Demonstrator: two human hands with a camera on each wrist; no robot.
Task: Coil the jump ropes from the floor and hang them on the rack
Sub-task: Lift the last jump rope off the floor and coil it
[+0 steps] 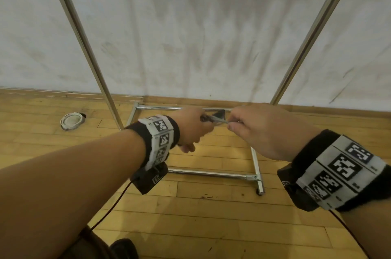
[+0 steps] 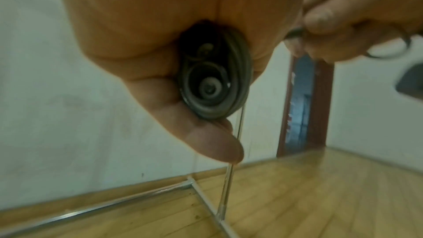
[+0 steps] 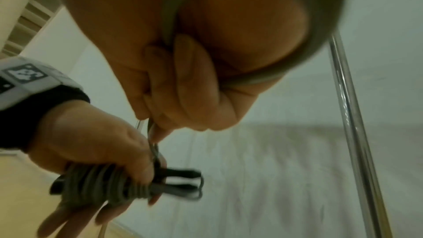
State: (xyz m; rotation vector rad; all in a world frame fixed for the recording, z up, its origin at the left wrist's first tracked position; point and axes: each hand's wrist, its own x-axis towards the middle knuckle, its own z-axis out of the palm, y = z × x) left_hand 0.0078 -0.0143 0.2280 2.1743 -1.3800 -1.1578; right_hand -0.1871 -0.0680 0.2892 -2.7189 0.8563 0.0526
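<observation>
My left hand [image 1: 191, 129] grips a coiled grey jump rope [image 3: 103, 182], the cord wound round its dark handles [image 3: 181, 182]. From the left wrist view the bundle's end [image 2: 213, 82] shows inside my fist. My right hand [image 1: 251, 129] pinches a loose strand of the cord [image 1: 218, 119] just right of the left hand, and the strand [image 3: 263, 77] loops round my right palm. Both hands are held low in front of the metal rack [image 1: 88, 47], between its two slanted posts. The rack's top bar is out of view.
The rack's base frame [image 1: 209, 173] lies on the wooden floor below my hands, with a castor at its right corner [image 1: 260, 190]. A round white floor fitting [image 1: 72, 120] sits at left. A stained white wall stands behind. A doorway [image 2: 302, 106] shows in the left wrist view.
</observation>
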